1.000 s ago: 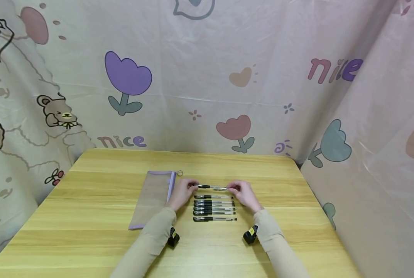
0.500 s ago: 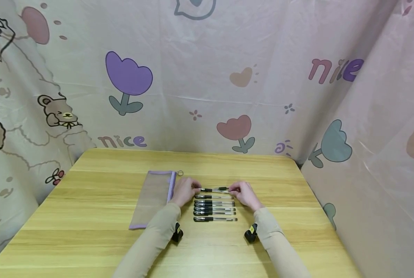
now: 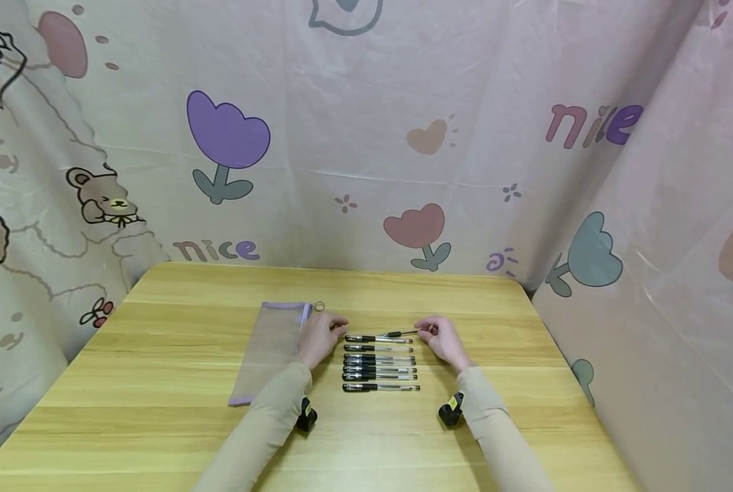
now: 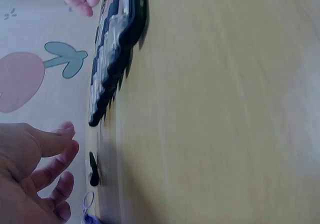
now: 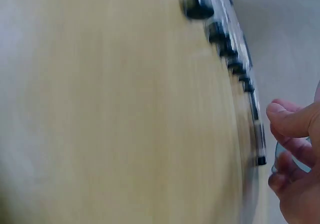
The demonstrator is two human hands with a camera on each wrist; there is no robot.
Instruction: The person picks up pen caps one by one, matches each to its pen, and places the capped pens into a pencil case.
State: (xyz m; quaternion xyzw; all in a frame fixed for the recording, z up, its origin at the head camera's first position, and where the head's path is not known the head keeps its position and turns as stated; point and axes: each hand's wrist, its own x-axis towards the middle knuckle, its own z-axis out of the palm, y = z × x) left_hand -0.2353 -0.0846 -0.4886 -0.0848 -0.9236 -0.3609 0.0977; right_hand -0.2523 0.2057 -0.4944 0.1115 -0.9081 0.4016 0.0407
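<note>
Pale curtain [image 3: 329, 102] printed with tulips and bears hangs behind and beside a wood-grain desk [image 3: 483, 301], whose broad surface gives both hands room to work low and steady. A mesh pouch [image 3: 274, 348] with purple trim lies at the left, partly behind the left wrist, so that arm is best kept from dragging it. Between the hands runs a row of pens [image 3: 380, 370], their dark capped ends all to the left; judging by its gaps, it needs only a light touch to stay parallel. Left hand [image 3: 320, 338] hovers off the row's far left end, its fingers loosely bent and empty. Right hand [image 3: 443, 342] is at the lone pen [image 3: 397, 334], fingers curled gently with nothing visibly pinched; whether a tip touches the barrel cannot be told. That pen lies slanted just beyond the row, slim front end pointing left and seemingly uncapped, so pinching it near the rear and lifting clear before turning it should spare the neighbours. Near the left fingers sits a small dark piece [image 4: 94, 169], perhaps a cap; if so, meeting it straight on, pen and cap in line, would work best.
</note>
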